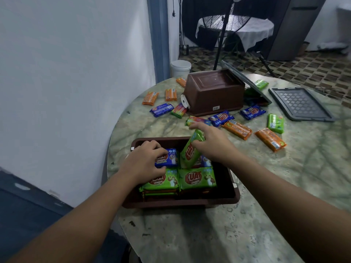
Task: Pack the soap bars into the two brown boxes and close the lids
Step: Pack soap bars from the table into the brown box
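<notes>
Over the near brown box (218, 201), left hand (144, 164) grips a blue soap bar (168, 158); right hand (212, 143) pinches a tilted green soap bar (190, 150)

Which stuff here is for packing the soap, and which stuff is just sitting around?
For the job:
- near brown box, part filled
- tilted green soap bar in the right hand
- blue soap bar under the left hand
- loose soap bars on the table
- overturned brown box
- grey lid

Just sitting around:
- white bucket
- fan
</notes>
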The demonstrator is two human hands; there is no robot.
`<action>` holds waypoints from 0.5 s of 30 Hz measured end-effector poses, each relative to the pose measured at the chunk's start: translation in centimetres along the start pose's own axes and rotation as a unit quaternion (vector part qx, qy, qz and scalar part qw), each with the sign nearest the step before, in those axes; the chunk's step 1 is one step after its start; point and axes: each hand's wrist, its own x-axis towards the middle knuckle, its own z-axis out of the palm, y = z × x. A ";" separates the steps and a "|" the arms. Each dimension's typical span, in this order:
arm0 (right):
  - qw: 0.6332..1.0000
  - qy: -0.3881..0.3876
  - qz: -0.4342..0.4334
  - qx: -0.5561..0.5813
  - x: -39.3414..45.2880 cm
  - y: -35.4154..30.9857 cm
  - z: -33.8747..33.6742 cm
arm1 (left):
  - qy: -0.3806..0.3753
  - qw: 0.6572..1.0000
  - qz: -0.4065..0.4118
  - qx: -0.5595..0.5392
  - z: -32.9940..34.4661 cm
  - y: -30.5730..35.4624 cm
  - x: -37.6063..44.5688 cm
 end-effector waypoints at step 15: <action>0.921 -0.103 -0.072 -0.369 -0.2 3.4 1.5 | -0.012 1.000 0.006 0.004 0.1 -0.1 0.1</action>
